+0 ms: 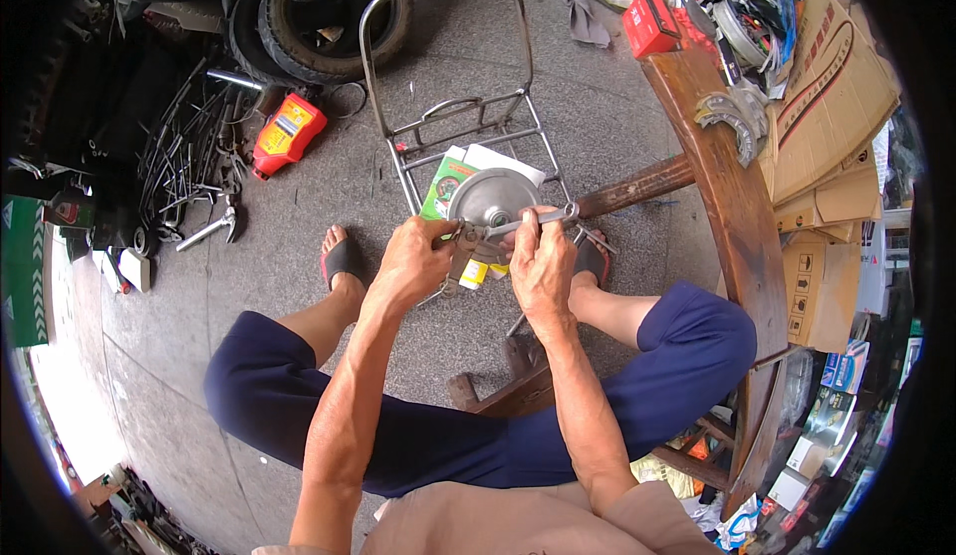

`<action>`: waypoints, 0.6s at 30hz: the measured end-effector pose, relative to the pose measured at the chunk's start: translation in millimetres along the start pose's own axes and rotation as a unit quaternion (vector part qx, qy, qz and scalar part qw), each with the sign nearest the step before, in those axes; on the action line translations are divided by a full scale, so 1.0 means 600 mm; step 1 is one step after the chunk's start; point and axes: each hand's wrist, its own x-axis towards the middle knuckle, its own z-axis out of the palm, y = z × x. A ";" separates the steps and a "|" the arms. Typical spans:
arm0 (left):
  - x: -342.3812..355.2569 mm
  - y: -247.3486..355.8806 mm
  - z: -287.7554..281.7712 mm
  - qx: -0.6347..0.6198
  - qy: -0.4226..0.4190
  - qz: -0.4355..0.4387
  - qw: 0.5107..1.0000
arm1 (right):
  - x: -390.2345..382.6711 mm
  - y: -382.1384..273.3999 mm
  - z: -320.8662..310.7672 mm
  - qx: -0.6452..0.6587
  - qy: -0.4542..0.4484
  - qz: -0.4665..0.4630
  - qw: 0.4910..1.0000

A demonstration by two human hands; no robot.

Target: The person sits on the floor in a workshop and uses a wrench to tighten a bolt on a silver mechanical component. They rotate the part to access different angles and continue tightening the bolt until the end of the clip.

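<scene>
A round grey metal disc (495, 195) lies just beyond the fingertips of both hands, over the lower part of a tubular metal frame (541, 122). A wrench (543, 219) spans its near edge. The right hand (544, 266) has thumb and fingers clamped on the wrench, short of its ring end. The left hand (410, 256) has its fingers curled in at the disc's near-left edge; what exactly they grip cannot be told. A green box (438, 195) lies beside the disc. The frame stands on a speckled grey floor (269, 286). To the left: a red bottle (289, 137) and a hammer (214, 226); beyond, stacked tyres (388, 42). To the right: a wooden bench (697, 127) bearing curved metal shoes (745, 139), with flattened cardboard (841, 107) alongside.
</scene>
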 end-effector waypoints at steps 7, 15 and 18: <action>0.001 -0.060 0.028 -0.228 0.003 -0.041 0.973 | 0.004 -0.007 -0.001 0.026 -0.008 0.029 0.999; 0.003 -0.099 0.055 -0.313 0.062 0.026 0.947 | 0.006 -0.011 -0.002 0.096 0.003 0.063 0.993; -0.006 -0.087 0.039 -0.442 0.101 -0.049 0.890 | 0.003 -0.003 -0.002 0.075 0.004 0.051 0.996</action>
